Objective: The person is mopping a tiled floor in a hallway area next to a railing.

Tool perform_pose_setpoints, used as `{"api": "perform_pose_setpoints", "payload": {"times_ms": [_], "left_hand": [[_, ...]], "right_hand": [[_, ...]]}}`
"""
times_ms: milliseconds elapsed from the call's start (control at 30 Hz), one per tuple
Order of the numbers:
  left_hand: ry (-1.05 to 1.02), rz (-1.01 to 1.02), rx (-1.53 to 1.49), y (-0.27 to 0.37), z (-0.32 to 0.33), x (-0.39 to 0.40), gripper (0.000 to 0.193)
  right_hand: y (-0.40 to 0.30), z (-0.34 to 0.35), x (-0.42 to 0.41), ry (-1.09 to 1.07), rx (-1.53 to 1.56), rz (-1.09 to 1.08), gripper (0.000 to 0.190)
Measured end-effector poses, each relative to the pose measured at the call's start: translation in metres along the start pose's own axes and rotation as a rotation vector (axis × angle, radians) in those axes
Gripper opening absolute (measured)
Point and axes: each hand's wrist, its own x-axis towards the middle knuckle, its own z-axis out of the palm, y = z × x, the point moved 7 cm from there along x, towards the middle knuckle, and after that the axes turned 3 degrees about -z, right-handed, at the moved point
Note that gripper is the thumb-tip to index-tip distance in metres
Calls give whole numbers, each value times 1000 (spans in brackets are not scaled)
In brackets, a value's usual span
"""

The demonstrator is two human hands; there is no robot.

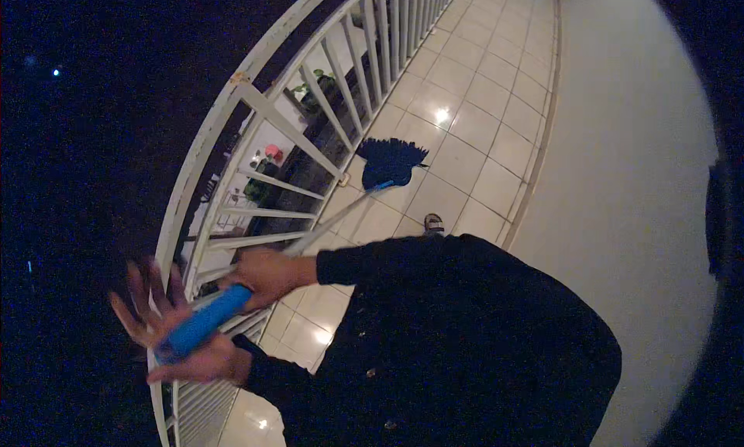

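A broom with a blue handle grip (203, 322), a pale pole (331, 221) and a dark bristle head (392, 162) slants across the view. Its bristles are spread on the tiled floor. My right hand (270, 277) is closed around the broom just past the blue grip, in front of the railing. At the grip's far end, my left hand (192, 351) has its fingers spread apart and blurred, with the grip lying across its palm. Both arms wear dark sleeves.
A white metal railing (256, 95) with worn paint curves along the left. Green plants (260, 182) and a pink flower (273, 152) show beyond its bars. A pale wall (616, 127) borders the tiled floor (482, 133) on the right. A sandalled foot (433, 223) stands on the tiles.
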Motion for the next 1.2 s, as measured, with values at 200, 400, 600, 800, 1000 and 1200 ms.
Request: {"api": "perform_pose_setpoints", "payload": {"times_ms": [200,400,600,800,1000,1200], "left_hand": [[413,227,462,46,-133,-95,34],[477,316,673,55,-165,-150,32],[349,142,333,-50,-158,-171,37],[193,-415,-211,-160,-28,-191,38],[-357,-614,-297,-135,5,-201,39],[506,-523,136,-51,-173,-188,28]], "right_hand": [[152,84,-183,-379,197,259,22],[218,130,-291,-406,-47,368,18],[261,44,-390,-407,-131,803,20],[306,-106,-458,-459,-517,1050,24],[276,-112,-461,-576,-834,985,17],[245,35,-391,-355,-604,801,25]]}}
